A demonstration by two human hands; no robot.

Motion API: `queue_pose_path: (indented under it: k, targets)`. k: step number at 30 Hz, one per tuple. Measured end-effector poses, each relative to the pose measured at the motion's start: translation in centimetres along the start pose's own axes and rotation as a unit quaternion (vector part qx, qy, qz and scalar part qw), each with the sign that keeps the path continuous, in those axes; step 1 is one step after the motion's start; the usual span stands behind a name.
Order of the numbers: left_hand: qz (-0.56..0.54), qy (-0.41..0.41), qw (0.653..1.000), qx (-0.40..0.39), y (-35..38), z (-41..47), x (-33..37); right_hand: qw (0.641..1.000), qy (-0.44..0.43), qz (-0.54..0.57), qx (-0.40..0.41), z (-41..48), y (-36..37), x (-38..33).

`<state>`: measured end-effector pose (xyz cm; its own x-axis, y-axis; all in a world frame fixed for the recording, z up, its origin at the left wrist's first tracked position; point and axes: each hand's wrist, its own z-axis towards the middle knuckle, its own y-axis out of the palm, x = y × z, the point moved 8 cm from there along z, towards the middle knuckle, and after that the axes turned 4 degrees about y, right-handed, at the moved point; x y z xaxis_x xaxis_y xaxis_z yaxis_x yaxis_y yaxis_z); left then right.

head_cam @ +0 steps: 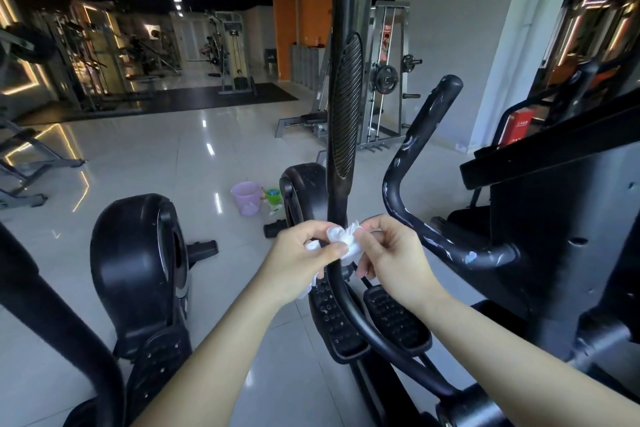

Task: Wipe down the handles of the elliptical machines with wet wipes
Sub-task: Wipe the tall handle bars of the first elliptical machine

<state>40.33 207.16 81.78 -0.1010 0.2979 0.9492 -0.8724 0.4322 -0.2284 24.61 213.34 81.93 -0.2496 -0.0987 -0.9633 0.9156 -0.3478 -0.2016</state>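
Note:
A crumpled white wet wipe [341, 239] is pinched between both hands at the centre of the view. My left hand [304, 262] grips its left part, and a piece of wipe hangs below that palm. My right hand [388, 250] pinches its right edge. The wipe sits against the tall black upright handle [348, 87] of the elliptical in front of me. A curved black fixed handle [412, 163] with worn, peeling patches rises just right of my hands. Black pedals [396, 319] lie below.
A second elliptical's black flywheel housing [138, 260] stands at the lower left. A lilac bucket [246, 198] and a small green container [272, 196] sit on the glossy tiled floor behind. A dark machine body [554, 218] fills the right. Weight racks stand further back.

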Motion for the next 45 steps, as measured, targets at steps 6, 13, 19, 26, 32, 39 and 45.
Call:
queue_pose_path:
  k: [6,13,19,26,32,39,45]
  targets:
    - [0.015,-0.006,0.999,0.041,-0.4,0.2,0.1,0.997,0.007,0.049,0.059,-0.1,-1.0,0.0]
    - [0.004,0.006,0.998,0.063,0.0,0.8,0.9,0.991,0.0,0.099,0.092,-1.0,-0.3,0.1]
    - [0.043,0.029,0.998,0.027,-0.1,1.1,1.6,0.993,0.037,0.093,0.06,0.4,0.6,1.1]
    - [0.027,0.042,0.992,0.115,-2.4,3.6,1.9,0.983,-0.058,0.1,0.141,2.2,-0.4,-1.4]
    - [0.015,0.031,0.994,0.103,-2.2,5.0,0.5,0.986,-0.08,-0.052,0.134,3.2,1.4,-1.4]
    - [-0.032,-0.031,0.992,0.117,-1.5,4.6,-4.1,0.972,-0.1,-0.176,0.118,3.7,2.3,2.7]
    - [-0.022,-0.064,0.988,0.136,-0.3,2.9,-9.2,0.969,0.078,-0.232,0.002,2.6,4.8,14.1]
